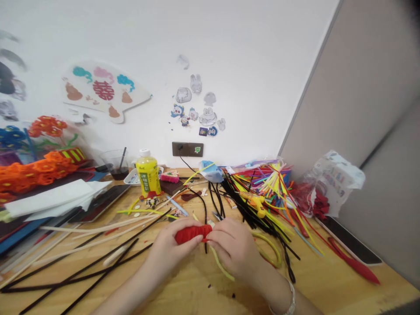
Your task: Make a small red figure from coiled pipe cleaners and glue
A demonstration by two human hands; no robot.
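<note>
My left hand (pixel 173 247) and my right hand (pixel 231 247) hold a ribbed red pipe-cleaner bundle (pixel 192 234) between them, its ends pinched in my fingers. A black pipe cleaner (pixel 205 243) hangs down from near the bundle's right end and passes close to my right fingers. Under my right hand runs a yellow-green pipe cleaner (pixel 221 264), curving away to the right. Both hands are above the wooden table (pixel 193 291), and my palms hide part of the bundle.
Long black and cream sticks (pixel 82 267) lie left of my hands. Several coloured pipe cleaners (pixel 265 197) are heaped at the back right. A yellow bottle (pixel 148 173), a dark-filled glass (pixel 115 164), orange pipe-cleaner flowers (pixel 33 173) and a plastic bag (pixel 334 179) stand along the back.
</note>
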